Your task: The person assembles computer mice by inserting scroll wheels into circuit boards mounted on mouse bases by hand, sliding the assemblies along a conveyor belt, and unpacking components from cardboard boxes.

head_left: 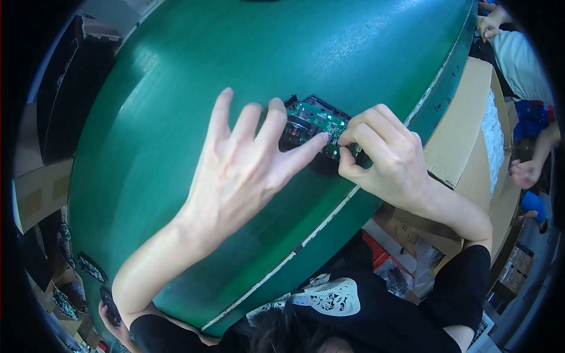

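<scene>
A dark plastic housing with a green circuit board (318, 116) in it rests on the green conveyor-like surface (194, 53). My left hand (241, 153) steadies it from the left. Its index finger lies at the housing's left edge and its thumb presses on the board, while the other fingers stick out spread. At the right end of the board, my right hand (385, 150) is closed in a pinch. Whatever sits between those fingertips is too small and covered to make out.
An open cardboard box (462, 129) with white material stands along the right edge. Other people's hands (525, 174) are beyond it. A red bin (382, 253) sits below the edge. At lower left, another person's hand (115, 323) is beside a dark part (91, 267).
</scene>
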Tool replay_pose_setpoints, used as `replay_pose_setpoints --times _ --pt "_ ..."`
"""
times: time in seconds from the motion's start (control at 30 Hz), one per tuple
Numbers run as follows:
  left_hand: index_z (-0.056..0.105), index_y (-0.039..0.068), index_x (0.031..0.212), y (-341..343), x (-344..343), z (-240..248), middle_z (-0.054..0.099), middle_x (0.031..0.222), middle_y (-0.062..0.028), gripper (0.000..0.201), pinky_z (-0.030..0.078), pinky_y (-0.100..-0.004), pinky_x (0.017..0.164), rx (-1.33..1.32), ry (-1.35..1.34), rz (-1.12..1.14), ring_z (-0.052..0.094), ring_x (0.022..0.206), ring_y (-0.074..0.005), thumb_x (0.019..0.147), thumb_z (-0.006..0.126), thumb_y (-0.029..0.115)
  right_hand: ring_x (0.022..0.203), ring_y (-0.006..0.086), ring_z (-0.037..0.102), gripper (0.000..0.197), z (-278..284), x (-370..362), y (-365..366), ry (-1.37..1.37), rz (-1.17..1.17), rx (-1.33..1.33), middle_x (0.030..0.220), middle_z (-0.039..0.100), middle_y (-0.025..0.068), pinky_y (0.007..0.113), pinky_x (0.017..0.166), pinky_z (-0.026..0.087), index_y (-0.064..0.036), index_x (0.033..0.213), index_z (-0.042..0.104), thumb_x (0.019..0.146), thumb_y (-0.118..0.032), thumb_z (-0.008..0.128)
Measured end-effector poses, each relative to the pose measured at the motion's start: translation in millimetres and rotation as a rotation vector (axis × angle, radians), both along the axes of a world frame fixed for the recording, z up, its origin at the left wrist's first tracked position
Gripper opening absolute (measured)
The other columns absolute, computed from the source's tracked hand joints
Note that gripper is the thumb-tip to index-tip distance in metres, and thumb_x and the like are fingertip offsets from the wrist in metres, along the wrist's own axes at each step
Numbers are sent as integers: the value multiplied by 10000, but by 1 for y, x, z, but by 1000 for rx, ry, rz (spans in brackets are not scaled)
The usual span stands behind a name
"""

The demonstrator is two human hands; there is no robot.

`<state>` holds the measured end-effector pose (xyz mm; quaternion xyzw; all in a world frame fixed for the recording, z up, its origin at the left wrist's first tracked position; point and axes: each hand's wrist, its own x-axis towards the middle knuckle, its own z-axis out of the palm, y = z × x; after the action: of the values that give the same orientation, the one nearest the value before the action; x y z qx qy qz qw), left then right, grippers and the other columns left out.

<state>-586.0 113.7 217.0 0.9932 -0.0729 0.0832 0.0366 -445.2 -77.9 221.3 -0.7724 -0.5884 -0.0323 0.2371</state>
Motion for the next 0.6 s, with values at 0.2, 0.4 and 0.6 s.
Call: replay_pose_setpoints --times 0.2,0.4,0.6 --pt "617 392 1360 -1 7 5 557 1258 -161 600 393 -564 1087 -45 40 -3 585 1078 -289 829 668 117 754 247 611 240 7 2 6 18 -72 -83 835 603 62 365 563 513 -56 777 589 612 44 732" --pt "604 357 1383 -1 2 4 550 1269 -194 591 409 -557 1067 -45 -2 -16 572 1072 -313 838 670 139 800 232 627 181 8 -2 1 -53 -61 -35 851 602 68 358 535 532 -56 798 601 690 -29 744" --pt "612 253 1384 28 30 36 596 1222 -187 541 469 -483 993 -490 104 -17 587 1064 -348 863 731 170 1031 217 667 386 13 -12 -29 -227 46 -93 1044 652 61 290 668 594 -22 1097 713 762 -190 805"
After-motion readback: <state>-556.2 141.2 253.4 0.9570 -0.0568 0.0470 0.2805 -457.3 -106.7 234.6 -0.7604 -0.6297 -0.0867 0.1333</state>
